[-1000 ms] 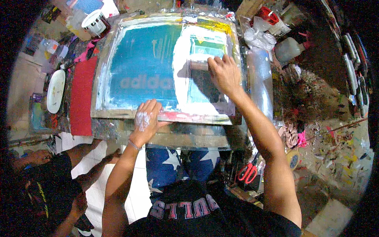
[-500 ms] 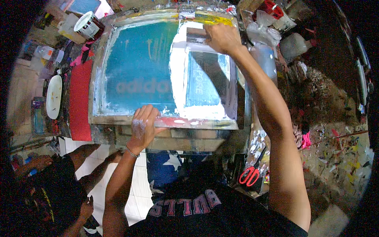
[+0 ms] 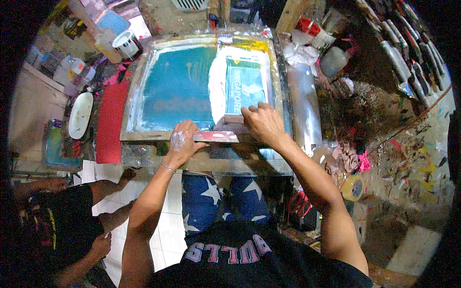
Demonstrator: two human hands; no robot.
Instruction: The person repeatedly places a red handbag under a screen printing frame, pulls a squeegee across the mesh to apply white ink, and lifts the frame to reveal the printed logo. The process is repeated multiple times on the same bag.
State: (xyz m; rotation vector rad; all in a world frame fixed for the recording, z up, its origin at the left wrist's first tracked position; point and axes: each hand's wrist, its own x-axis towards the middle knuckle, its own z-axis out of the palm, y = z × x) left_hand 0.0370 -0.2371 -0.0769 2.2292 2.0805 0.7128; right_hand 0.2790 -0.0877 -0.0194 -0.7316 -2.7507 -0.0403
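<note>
A screen printing frame (image 3: 158, 136) lies flat before me, its mesh (image 3: 177, 79) mostly teal with white ink along the borders. My left hand (image 3: 181, 144) grips its near rail, fingers over the wood and thumb stretched to the right. White smears mark the back of that hand. My right hand (image 3: 265, 126) is closed around a squeegee (image 3: 234, 119), of which a short wooden piece shows left of the knuckles. The squeegee sits at the near end of a narrow light-blue stencil panel (image 3: 246, 81) in the right part of the mesh. Its blade is hidden.
A red strip (image 3: 113, 122) and a white oval dish (image 3: 80, 115) lie left of the frame. An ink tub (image 3: 127, 44) stands far left, plastic bottles far right. Red-handled scissors (image 3: 299, 204) and a tape roll (image 3: 353, 187) are lower right. Another person (image 3: 57, 216) sits at lower left.
My right hand has drawn the squeegee from the far end of the panel to the near end. The left hand keeps its hold on the rail. The view has shifted.
</note>
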